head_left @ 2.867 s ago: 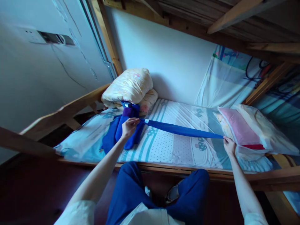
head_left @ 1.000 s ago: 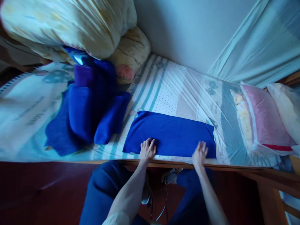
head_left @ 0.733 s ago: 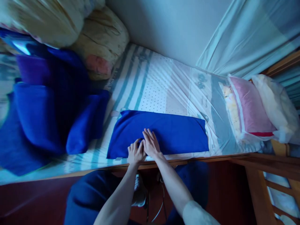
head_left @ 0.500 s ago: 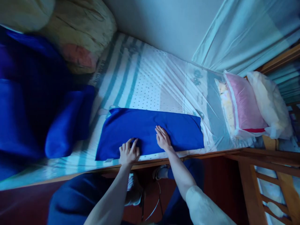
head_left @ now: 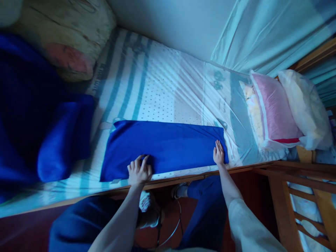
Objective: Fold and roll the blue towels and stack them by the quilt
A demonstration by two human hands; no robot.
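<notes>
A folded blue cloth (head_left: 170, 143) lies flat along the near edge of the bed. My left hand (head_left: 139, 170) rests on its near left part, fingers apart and slightly bent, touching the fabric. Flat against the cloth's right end lies my right hand (head_left: 218, 153), its fingers stretched out and side by side. Small creases run across the cloth near its upper right corner. A pale tag (head_left: 115, 181) shows at the near edge, left of my left hand.
A heap of blue fabric (head_left: 60, 140) covers the bed's left end, before a large pale bag (head_left: 70, 31). A pink pillow (head_left: 278, 105) and a whitish pillow (head_left: 307, 108) lie at the right. The striped sheet (head_left: 157, 91) meets a wall; a wooden rail (head_left: 252, 166) edges the bed.
My right hand has slid right across the cloth to its right end, smoothing out the wrinkle in the middle. My left hand stays on the left part. The view has shifted slightly.
</notes>
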